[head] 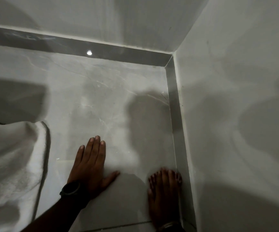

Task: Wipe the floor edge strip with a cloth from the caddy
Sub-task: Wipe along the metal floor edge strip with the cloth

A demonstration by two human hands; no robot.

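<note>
The left hand (92,164) lies flat on the floor tile (88,91), palm down, fingers straight and close together, thumb spread out to the side, gripping nothing. A dark watch (70,188) sits on its wrist. Off to the thumb side, a bare foot (164,186) stands on the tile with its toes touching the edge strip (174,104). Whether the right hand is in view cannot be told. On the other side of the hand, near but apart, a rumpled white cloth (13,158) hangs or lies in soft folds; its lower end runs out of view. The strip is a dark grey, glossy band where floor meets wall (235,81). It runs away past the foot, turns at the corner beyond the fingertips, and continues across the far wall. There it reflects a bright spot (89,52) and shows pale smears.
</note>
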